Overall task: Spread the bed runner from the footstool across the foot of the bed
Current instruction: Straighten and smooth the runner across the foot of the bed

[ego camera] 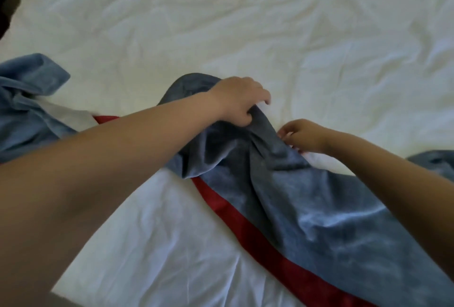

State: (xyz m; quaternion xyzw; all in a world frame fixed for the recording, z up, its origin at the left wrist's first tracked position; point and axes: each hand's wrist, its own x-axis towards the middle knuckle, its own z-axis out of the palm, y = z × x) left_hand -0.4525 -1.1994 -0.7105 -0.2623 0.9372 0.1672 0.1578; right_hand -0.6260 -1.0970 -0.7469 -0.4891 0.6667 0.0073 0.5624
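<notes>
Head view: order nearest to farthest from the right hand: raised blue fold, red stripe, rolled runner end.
1. raised blue fold: centre, pinched by the right hand.
2. red stripe: lower centre, along the runner's edge.
3. rolled runner end: far left.

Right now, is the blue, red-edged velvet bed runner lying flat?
No, the runner bunches up where the left hand and right hand grip it.

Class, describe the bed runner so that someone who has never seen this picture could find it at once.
Find the wrinkled white bedcover that fills the view. Across its near part lies a rumpled bed runner, bunched where the left hand and right hand grip it. It is the only blue cloth, with a red band along one edge.
</notes>
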